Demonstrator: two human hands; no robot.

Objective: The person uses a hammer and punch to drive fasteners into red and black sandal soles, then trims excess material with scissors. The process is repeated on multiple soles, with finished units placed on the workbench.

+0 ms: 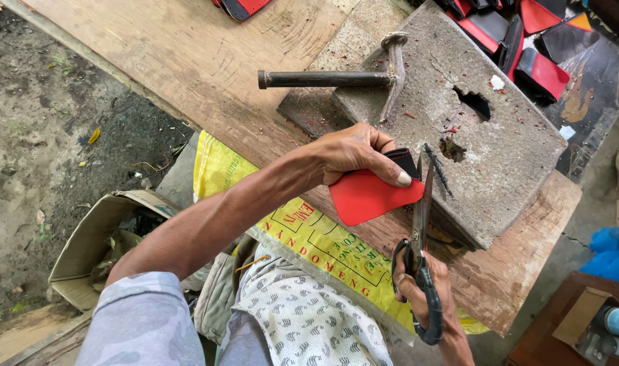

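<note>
Two bare hands work over a rough wooden surface (pixel 187 61). The left hand (pixel 353 152) pinches a red piece of sheet material (pixel 367 196) with a black backing, thumb on top and fingers curled around the upper edge, so this grip is pressed closed on the piece. The right hand (pixel 424 291) holds a pair of scissors (pixel 421 224) by the black handles, fingers through the loops; the blades point up and away from the person and look almost together, just beside the right edge of the red piece.

The red piece lies to the left of the blades and slightly above the right hand. Its long axis runs roughly left to right, across the line of the scissors. The left hand is the nearer one to it, since it already holds it.

Behind the hands sits a grey stone block (pixel 485 156) with a hole in it, and a hammer (pixel 336 78) rests on its far corner. A yellow printed sack (pixel 309 237) hangs over the near edge of the surface. More red and black pieces (pixel 526 41) lie at the far right, well apart.
</note>
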